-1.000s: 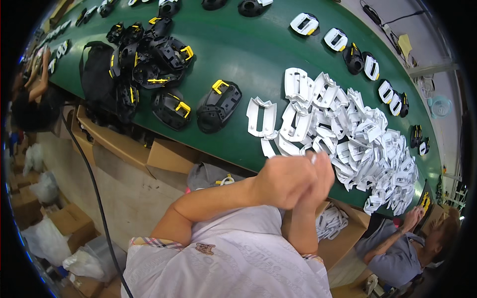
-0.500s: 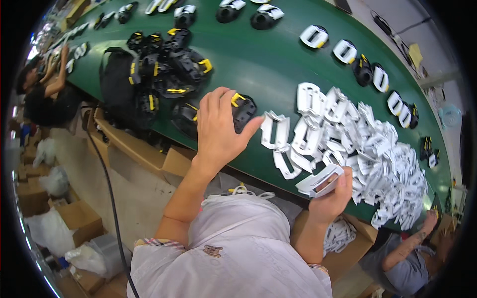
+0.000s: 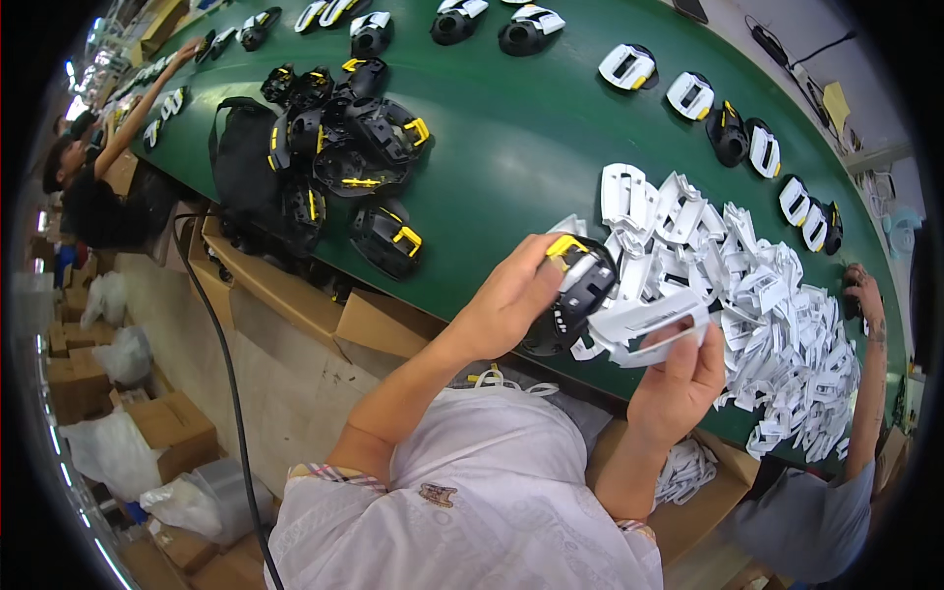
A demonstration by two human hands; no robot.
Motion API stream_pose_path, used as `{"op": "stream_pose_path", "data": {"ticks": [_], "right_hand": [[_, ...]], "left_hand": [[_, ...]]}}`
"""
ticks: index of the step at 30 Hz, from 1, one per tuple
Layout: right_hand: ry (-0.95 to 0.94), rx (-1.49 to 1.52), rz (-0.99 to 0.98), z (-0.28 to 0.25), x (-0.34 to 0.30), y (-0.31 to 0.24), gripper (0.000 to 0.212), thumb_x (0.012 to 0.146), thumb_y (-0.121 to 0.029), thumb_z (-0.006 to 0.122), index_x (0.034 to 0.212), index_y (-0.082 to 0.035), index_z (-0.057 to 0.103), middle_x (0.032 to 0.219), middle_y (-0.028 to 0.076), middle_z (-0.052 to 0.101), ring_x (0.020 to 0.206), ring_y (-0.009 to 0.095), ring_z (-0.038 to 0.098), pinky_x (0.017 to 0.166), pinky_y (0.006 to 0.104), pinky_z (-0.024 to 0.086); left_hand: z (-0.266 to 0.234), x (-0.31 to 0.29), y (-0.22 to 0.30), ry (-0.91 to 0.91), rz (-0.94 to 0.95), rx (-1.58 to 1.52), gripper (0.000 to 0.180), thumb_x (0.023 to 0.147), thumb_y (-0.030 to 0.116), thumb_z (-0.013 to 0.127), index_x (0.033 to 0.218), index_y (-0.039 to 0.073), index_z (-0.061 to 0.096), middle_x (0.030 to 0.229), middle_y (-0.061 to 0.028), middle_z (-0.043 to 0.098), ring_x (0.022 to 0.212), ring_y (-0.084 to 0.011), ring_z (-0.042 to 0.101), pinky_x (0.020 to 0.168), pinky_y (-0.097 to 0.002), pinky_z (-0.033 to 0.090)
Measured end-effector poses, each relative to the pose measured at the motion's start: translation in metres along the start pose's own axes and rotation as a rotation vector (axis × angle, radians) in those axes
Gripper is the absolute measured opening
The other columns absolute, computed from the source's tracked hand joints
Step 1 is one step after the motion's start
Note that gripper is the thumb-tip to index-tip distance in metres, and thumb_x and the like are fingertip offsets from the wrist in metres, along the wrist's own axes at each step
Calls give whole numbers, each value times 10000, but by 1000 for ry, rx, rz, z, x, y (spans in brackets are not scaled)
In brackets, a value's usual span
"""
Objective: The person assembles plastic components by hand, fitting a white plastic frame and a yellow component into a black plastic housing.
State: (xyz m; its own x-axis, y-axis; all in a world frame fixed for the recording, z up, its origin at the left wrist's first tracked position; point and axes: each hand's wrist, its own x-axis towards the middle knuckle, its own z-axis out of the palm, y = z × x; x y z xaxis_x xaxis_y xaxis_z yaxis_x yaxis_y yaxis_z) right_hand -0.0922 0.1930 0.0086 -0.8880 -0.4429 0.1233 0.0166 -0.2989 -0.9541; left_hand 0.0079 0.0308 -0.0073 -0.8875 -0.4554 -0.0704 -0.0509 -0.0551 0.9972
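My left hand (image 3: 511,303) is closed around a black plastic shell (image 3: 593,280) with a yellow clip, raised in front of the table edge. In my right hand (image 3: 677,388) is a white plastic frame (image 3: 644,320) with a long opening, pinched by its right end. The frame's left end is right beside the shell; whether they touch I cannot tell. Just beyond both hands spreads a heap of similar white frames (image 3: 787,329). Left of my left hand, another black shell with a yellow clip (image 3: 385,241) lies near the edge, by a cluster of such shells (image 3: 344,147).
Black-and-white assembled pieces (image 3: 629,67) line the far side of the green table (image 3: 511,138). An open carton (image 3: 723,482) of white parts stands below my right arm. A black cable (image 3: 218,364) hangs at left. Co-workers reach over the table at left (image 3: 123,147) and right (image 3: 865,393).
My left hand has taken up a black shell and moved right, toward the white frame in my right hand. The right-hand co-worker's arm now reaches farther over the table.
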Motion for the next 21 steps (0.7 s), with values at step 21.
{"op": "stream_pose_path", "data": {"ticks": [21], "right_hand": [[-244, -113, 178, -3, 6, 4, 254, 811, -61, 651, 1012, 44, 538, 901, 46, 579, 814, 103, 540, 740, 230, 434]], "left_hand": [[34, -4, 8, 99, 224, 103, 311, 781, 235, 666, 935, -13, 559, 720, -152, 593, 596, -245, 552, 543, -314, 425]]}}
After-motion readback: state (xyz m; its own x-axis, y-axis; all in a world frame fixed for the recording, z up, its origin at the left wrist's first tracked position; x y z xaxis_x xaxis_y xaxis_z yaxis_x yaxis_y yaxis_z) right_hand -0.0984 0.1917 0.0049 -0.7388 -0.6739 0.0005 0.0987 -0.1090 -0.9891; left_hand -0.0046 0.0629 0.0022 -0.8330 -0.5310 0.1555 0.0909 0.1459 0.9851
